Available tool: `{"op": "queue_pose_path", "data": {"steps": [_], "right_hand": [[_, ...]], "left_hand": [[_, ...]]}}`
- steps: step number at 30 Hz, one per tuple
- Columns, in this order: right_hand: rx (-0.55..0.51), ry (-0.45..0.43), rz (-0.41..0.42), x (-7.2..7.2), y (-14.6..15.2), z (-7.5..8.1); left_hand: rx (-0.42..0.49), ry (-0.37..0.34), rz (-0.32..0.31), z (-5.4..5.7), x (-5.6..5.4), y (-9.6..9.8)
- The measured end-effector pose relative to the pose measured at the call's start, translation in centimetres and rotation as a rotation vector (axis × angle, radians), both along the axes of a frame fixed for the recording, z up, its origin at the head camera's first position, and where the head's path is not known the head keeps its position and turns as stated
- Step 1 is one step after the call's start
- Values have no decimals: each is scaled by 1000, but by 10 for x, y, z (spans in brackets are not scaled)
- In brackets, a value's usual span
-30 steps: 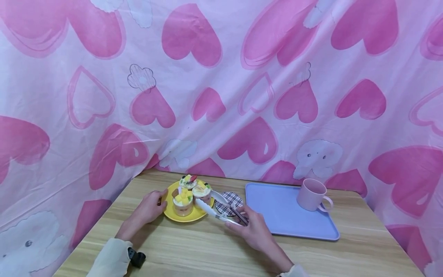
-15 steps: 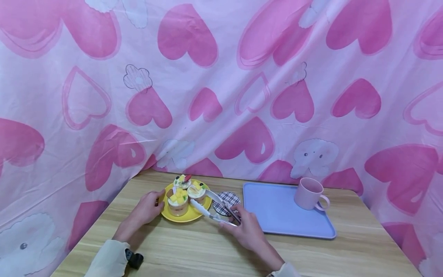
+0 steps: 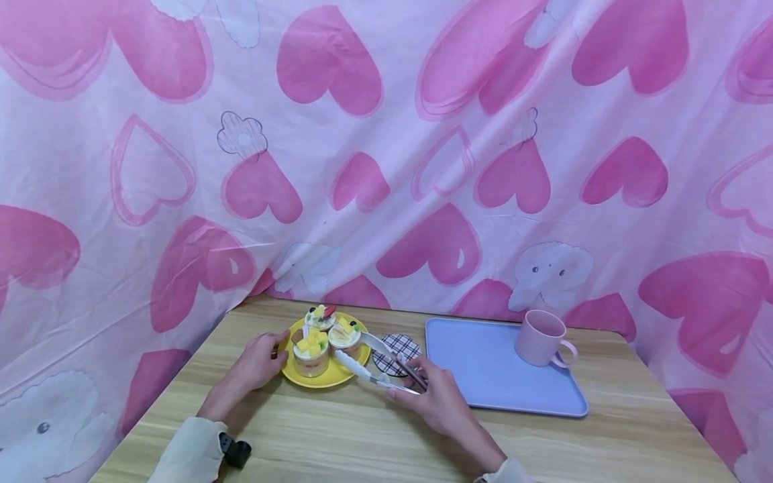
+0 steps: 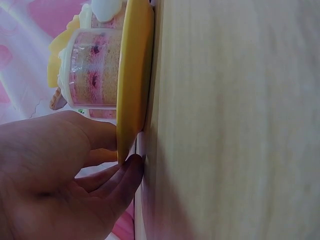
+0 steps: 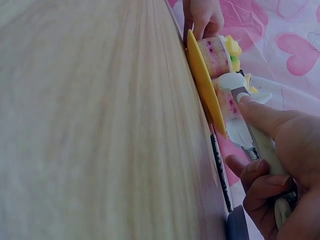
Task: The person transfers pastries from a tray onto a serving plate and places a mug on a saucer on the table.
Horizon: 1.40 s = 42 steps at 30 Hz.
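Note:
My left hand (image 3: 256, 362) pinches the left rim of a yellow plate (image 3: 323, 384), thumb above and fingertips underneath, as the left wrist view shows. Three clear dessert cups stand on it: a front cup (image 4: 95, 67) topped with cream and yellow fruit cubes, a right cup (image 3: 345, 335) and a back cup (image 3: 320, 318) with a red fruit slice. Tongs (image 3: 353, 364) with pale tips are in my right hand (image 3: 443, 402), thumb along one arm. Their spread tips reach over the plate's right edge, one on either side of the right cup.
A checked round coaster (image 3: 386, 365) lies right of the plate, partly behind the tongs. Beside it sits a blue tray (image 3: 483, 369), bearing a pink mug (image 3: 539, 339) on its right side. A pink heart-patterned curtain (image 3: 386, 255) hangs behind the wooden table (image 3: 338, 429).
The head view has shifted slightly. Both hands keep their hold, and the tongs stay spread around the right dessert cup with hardly any movement.

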State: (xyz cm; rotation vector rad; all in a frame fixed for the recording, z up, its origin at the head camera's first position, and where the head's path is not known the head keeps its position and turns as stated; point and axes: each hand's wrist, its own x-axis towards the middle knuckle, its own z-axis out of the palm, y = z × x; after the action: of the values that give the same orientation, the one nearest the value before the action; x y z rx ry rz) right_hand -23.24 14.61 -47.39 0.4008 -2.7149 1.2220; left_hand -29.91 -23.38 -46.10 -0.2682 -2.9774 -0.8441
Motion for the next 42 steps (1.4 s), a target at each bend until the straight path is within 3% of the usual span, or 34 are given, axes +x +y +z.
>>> {"op": "queue_pose_path", "data": {"steps": [7, 16, 27, 42], "right_hand": [[-8, -6, -6, -1, 3, 0], [-107, -34, 22, 0, 3, 0], [-228, -58, -51, -3, 4, 1], [-252, -58, -121, -3, 9, 3]], "left_hand": [[4, -9, 2, -2, -1, 0], [11, -19, 9, -2, -1, 0], [15, -21, 10, -2, -1, 0], [29, -14, -3, -2, -2, 0]]}}
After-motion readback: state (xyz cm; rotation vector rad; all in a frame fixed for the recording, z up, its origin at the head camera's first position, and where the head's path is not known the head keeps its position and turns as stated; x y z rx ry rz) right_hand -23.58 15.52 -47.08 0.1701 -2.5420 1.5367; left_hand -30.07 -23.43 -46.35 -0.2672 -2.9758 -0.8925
